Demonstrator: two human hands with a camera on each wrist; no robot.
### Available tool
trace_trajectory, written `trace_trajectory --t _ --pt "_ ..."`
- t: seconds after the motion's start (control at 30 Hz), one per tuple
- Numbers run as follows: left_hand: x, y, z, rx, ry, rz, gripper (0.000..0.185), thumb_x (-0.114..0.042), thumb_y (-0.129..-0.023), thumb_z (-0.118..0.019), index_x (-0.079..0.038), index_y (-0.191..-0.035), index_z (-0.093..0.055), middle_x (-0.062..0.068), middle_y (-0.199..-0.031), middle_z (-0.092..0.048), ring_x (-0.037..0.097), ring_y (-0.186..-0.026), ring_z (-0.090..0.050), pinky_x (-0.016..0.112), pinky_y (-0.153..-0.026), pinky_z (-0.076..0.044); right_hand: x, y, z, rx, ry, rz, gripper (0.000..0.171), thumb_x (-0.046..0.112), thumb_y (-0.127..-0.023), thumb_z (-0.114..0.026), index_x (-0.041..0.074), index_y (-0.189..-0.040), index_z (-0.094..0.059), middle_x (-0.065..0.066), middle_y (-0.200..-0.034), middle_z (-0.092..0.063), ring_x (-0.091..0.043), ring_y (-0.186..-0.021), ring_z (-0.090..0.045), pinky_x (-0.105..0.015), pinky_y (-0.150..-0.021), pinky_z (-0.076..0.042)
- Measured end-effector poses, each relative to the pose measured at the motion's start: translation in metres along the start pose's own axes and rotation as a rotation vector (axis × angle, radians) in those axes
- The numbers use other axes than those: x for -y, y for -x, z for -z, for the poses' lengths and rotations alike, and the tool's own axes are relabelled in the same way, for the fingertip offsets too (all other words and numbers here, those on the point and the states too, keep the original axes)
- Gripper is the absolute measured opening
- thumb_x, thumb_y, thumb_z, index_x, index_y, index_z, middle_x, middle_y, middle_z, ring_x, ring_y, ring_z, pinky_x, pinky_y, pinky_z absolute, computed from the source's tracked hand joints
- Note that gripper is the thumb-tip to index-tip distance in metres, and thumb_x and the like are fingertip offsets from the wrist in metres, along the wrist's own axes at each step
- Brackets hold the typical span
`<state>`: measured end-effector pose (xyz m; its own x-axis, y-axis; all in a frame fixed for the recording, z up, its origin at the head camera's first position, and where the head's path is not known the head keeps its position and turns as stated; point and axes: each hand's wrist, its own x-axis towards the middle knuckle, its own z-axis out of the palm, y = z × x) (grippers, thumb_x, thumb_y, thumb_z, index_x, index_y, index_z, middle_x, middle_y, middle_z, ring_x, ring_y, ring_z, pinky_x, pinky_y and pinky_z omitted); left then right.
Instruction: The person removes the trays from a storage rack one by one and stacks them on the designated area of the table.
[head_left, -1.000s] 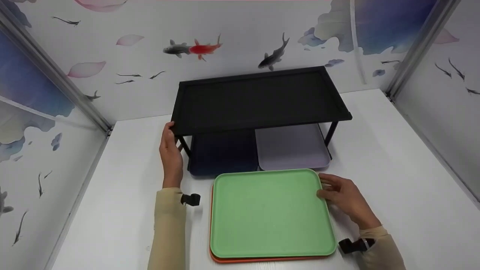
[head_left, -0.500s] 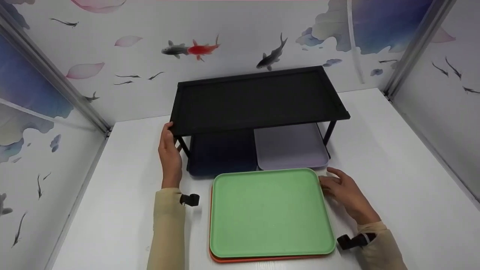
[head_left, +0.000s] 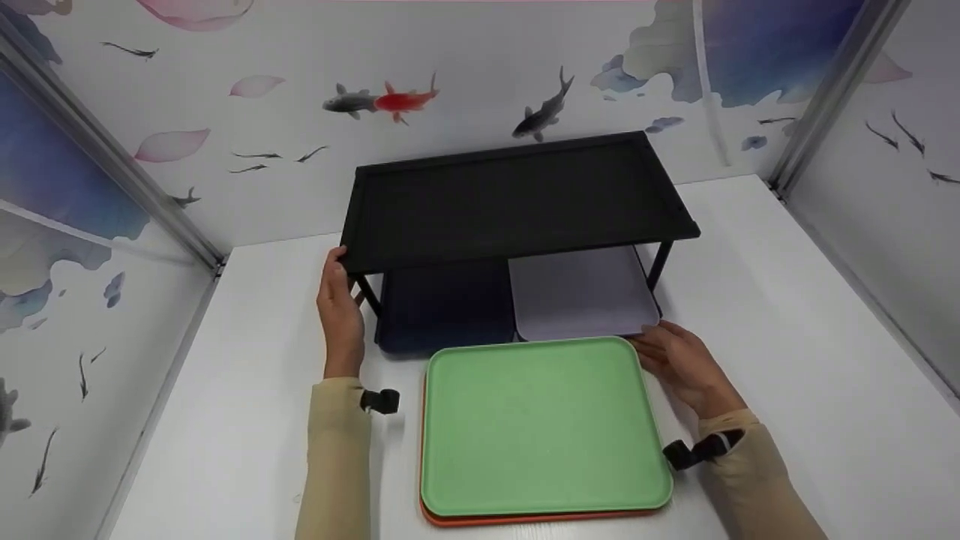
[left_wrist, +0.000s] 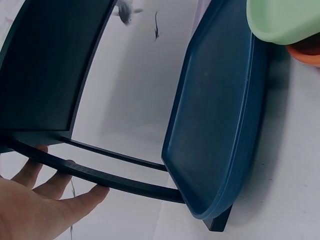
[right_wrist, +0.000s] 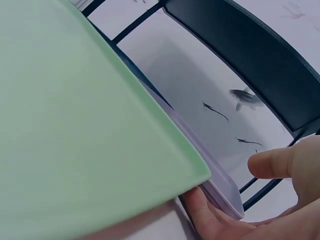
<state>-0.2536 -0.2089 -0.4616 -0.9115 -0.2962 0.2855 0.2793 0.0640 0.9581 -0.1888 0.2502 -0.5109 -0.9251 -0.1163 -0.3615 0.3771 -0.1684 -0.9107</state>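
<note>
1. The left hand (head_left: 341,311), at the left of the frame, grasps the near left corner of the black stand (head_left: 517,202), fingers behind its leg; this probably keeps the stand from sliding.
2. The right hand (head_left: 686,364), right of centre, clenches nothing: its thumb is spread away, and its fingers lie at the near right corner of the purple tray (head_left: 585,296), seemingly to square it up.
3. The purple tray and the navy tray (head_left: 450,311) sit side by side under the stand, mid-frame, likely so that both fit between its legs.
4. The green tray (head_left: 547,427) lies on an orange tray (head_left: 525,519) at the lower centre, on the white desk (head_left: 225,420), presumably stacked to stay within reach. Whether the right fingers touch the green tray cannot be told.
</note>
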Motion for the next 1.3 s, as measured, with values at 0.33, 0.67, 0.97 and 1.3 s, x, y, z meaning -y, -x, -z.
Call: trace_trajectory --t 0.33,0.67,0.97,1.3 --pt "0.001 0.002 0.0 0.003 -0.004 -0.017 0.046 -0.039 -0.113 -0.032 -0.019 -0.152 -0.046 0.001 -0.162 -0.038 0.024 -0.15 -0.035 0.06 -0.117 -0.033 0.02 -0.003 -0.006 0.026 -0.257 -0.017 0.064 0.015 -0.109 -0.048 -0.007 -0.156 -0.011 -0.013 -0.126 -0.05 -0.013 -0.112 -0.063 -0.023 -0.108 -0.044" --pt "0.0 0.001 0.001 -0.009 -0.013 -0.016 0.045 -0.037 -0.113 -0.034 -0.018 -0.152 -0.046 0.002 -0.162 -0.038 0.025 -0.148 -0.036 0.061 -0.115 -0.035 0.04 -0.013 -0.035 0.001 -0.614 -0.011 0.061 0.004 -0.108 -0.045 0.008 -0.161 -0.015 -0.01 -0.118 -0.058 -0.019 -0.105 -0.068 -0.033 -0.107 -0.048" --pt "-0.002 0.001 -0.001 -0.013 -0.019 -0.01 0.046 -0.039 -0.113 -0.034 -0.019 -0.152 -0.047 0.003 -0.162 -0.039 0.028 -0.148 -0.038 0.06 -0.114 -0.036 0.038 -0.021 -0.047 -0.117 -0.453 0.069 0.081 0.001 -0.108 -0.036 0.03 -0.163 0.017 -0.017 -0.152 -0.033 -0.022 -0.124 -0.058 -0.033 -0.107 -0.048" --pt "0.0 0.0 0.0 -0.01 -0.022 0.01 0.047 -0.042 -0.113 -0.034 -0.02 -0.153 -0.046 0.002 -0.162 -0.039 0.026 -0.148 -0.038 0.06 -0.115 -0.035 0.028 -0.021 -0.05 -0.149 -0.457 0.115 0.083 0.0 -0.108 -0.032 0.034 -0.16 0.023 -0.016 -0.168 -0.007 -0.033 -0.15 -0.032 -0.033 -0.109 -0.047"
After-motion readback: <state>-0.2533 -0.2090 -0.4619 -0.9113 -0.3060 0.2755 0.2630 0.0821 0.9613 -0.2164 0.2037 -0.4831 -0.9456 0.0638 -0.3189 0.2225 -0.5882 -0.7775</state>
